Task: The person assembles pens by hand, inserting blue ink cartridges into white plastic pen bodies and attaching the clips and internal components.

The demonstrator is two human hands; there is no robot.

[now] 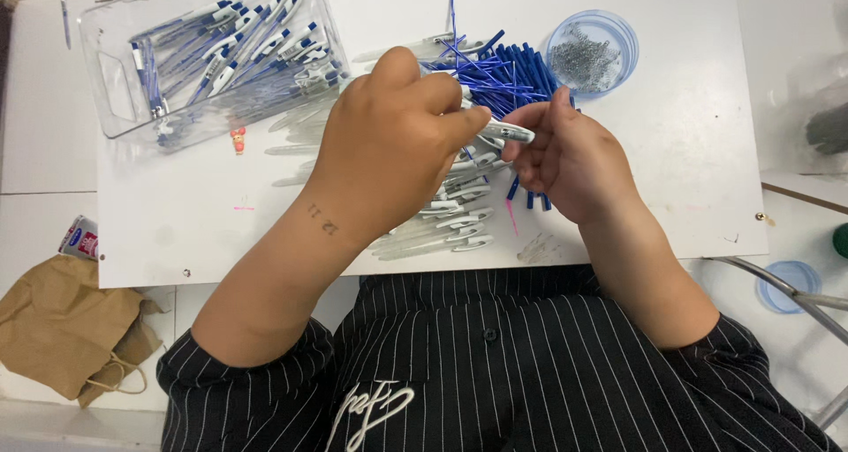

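My left hand (397, 143) and my right hand (570, 156) meet over the middle of a white table (689, 178), both gripping one clear pen barrel (508, 133) between their fingertips. Under the hands lies a heap of clear pen barrels (442, 231). Behind them is a pile of blue pen parts and thin blue refills (508, 68). A clear plastic box (208, 55) of finished blue-and-white pens stands at the back left.
A round blue-rimmed dish of small metal springs (590, 53) sits at the back right. A brown paper bag (62, 328) and a small can (79, 237) lie on the floor at left. A blue lid (789, 284) and a metal chair leg are at right.
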